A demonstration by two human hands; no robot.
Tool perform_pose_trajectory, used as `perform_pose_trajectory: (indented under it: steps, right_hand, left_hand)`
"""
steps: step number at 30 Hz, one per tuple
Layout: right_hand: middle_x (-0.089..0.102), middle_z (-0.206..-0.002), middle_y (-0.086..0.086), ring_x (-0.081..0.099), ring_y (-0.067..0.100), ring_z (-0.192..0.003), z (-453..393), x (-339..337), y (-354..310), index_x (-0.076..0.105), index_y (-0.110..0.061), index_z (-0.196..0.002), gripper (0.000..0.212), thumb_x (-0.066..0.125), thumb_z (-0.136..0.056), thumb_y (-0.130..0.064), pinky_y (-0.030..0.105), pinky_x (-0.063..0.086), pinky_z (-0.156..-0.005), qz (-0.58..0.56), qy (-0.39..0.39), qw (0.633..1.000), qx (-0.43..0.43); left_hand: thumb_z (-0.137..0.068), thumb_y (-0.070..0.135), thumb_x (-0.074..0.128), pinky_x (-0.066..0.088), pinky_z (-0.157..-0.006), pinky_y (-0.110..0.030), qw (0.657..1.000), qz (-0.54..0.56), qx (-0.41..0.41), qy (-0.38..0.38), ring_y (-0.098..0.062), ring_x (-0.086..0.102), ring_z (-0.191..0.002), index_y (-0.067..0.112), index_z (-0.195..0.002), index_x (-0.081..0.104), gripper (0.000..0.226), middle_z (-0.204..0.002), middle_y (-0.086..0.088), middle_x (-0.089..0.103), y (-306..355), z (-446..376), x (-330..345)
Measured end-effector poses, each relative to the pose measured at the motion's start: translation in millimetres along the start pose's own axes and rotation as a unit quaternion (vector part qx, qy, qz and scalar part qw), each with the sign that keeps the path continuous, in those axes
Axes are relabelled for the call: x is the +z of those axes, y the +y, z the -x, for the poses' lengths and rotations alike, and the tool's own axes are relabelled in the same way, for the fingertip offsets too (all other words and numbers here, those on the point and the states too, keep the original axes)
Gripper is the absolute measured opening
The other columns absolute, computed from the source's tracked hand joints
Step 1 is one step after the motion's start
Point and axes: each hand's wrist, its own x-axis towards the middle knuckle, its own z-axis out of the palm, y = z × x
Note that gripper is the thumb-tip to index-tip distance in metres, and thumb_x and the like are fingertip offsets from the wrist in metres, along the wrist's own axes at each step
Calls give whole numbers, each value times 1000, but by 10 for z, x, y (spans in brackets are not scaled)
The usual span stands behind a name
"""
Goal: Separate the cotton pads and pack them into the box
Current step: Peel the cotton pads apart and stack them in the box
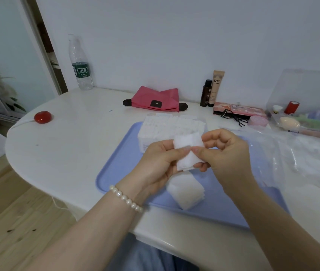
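A small wad of white cotton pads (187, 153) is held at centre frame above a pale blue tray (116, 169), the left hand (159, 165) cradling it from below with fingers curled round it while the right hand (227, 153) pinches its near edge between thumb and forefinger, apparently to peel one layer free. The pads look feather-light, soft and clingy, likely to tear or fluff if pulled hard, so a corner or edge pinch seems the sensible hold. Just below the hands, a loose pile of pads (186, 190) lies on the tray. Behind them, an open white box (167, 128) stands on the tray's far end, packed with pads on edge. At right, crumpled clear plastic wrapping (301, 163) spreads over the white surface (67, 137).
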Motion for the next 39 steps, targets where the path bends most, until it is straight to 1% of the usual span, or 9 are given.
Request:
perform_pose_trajectory:
  steps: [4, 6, 9, 12, 17, 21, 26, 34, 39]
  right_hand:
    - [54, -61, -6, 53, 11, -51, -5, -1, 161, 53, -27, -73, 28, 70, -77, -5, 22, 42, -53, 174, 29, 979, -97]
    - [49, -56, -9, 47, 7, -52, -14, 5, 230, 52, -28, -67, 30, 69, -75, -6, 18, 37, -54, 264, -12, 958, -110]
    - [51, -75, -7, 48, 9, -70, -18, 25, 272, 57, -25, -86, 22, 75, -74, -24, 23, 34, -61, 397, -134, 908, -13]
    - [46, -98, -5, 46, 12, -82, -45, 14, 316, 54, -21, -111, 53, 76, -69, -45, 23, 34, -67, 480, -181, 856, 67]
    - [54, -72, -9, 47, 6, -63, -52, 14, 327, 53, -25, -68, 28, 81, -67, -29, 20, 37, -54, 426, -177, 885, 53]
    - [59, -64, -9, 48, -1, -57, -100, -29, 354, 60, -25, -62, 20, 77, -70, -20, 12, 35, -53, 393, -118, 912, 8]
    - [60, -53, -12, 54, 8, -60, -172, -98, 365, 65, -26, -60, 23, 75, -76, -13, 21, 42, -60, 255, -38, 966, 6]
    - [70, -73, 4, 63, 11, -64, -196, -129, 303, 71, -6, -84, 5, 70, -79, -7, 22, 51, -61, 4, -18, 996, 82]
    - [73, -78, 8, 68, 18, -70, -185, -103, 260, 70, -6, -83, 4, 69, -79, -5, 28, 57, -65, -52, -21, 991, 120]
  left_hand:
    - [-91, 0, 52, 57, -73, -31, 997, -19, 14, 70, -23, 69, -78, -3, -99, 65, 16, -89, -14, 72, 58, -20, -139]
    - [-88, -2, 55, 58, -72, -30, 990, -49, 50, 121, -24, 67, -81, -1, -109, 61, 21, -97, -16, 69, 110, -34, -243]
    - [-86, -3, 60, 56, -58, -25, 977, -101, 81, 171, -19, 64, -71, 17, -105, 52, 29, -91, -10, 65, 138, -13, -357]
    - [-88, -4, 57, 51, -59, -29, 975, -131, 83, 161, -22, 61, -69, 23, -92, 44, 31, -86, -11, 65, 130, 32, -385]
    - [-92, -7, 47, 44, -66, -34, 972, -138, 92, 164, -26, 53, -77, 19, -84, 43, 28, -83, -16, 57, 77, 46, -439]
    - [-90, -12, 42, 40, -70, -39, 966, -149, 98, 185, -24, 42, -72, 16, -74, 50, 33, -71, -9, 46, 67, 52, -465]
    - [-83, -20, 34, 48, -71, -34, 968, -162, 71, 177, -25, 56, -72, 12, -47, 68, 59, -67, -9, 64, 80, 82, -429]
    - [-81, 0, 66, 58, -74, -29, 974, -131, 66, 171, -23, 69, -91, 13, -100, 67, 23, -114, -9, 65, 15, 115, -358]
    - [-45, 36, 89, 52, -92, -38, 961, -207, 72, 171, -16, 60, -111, 23, -117, 62, 78, -123, 11, 58, -96, 106, -313]
